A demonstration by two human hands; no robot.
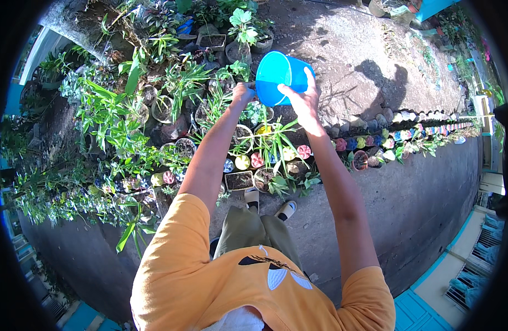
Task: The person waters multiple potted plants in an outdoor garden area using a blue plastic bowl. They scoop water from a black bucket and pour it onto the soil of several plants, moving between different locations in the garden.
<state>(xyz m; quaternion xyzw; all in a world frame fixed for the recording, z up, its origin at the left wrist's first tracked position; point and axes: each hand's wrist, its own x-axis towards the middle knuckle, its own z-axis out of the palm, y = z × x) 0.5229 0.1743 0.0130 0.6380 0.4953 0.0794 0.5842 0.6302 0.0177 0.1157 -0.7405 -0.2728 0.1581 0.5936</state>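
A blue bucket [299,77] is held out over the potted plants, tipped so that its mouth faces left. My right hand [305,103] grips its near right side, thumb by the rim and fingers spread along the outer wall. My left hand [243,92] is closed just left of the bucket's mouth. What its fingers hold is hidden, and I cannot tell whether they touch the rim. Below the bucket are a spiky green plant [274,144] and a leafy plant [255,112] in pots.
Crowded potted plants [113,121] fill the left side. A row of painted bottle bottoms [370,142] and stones [364,123] borders the bed to the right. Bare soil [342,33] lies beyond. My feet in sandals [287,210] stand on a grey paved path [408,193], close to a rectangular pot [239,181].
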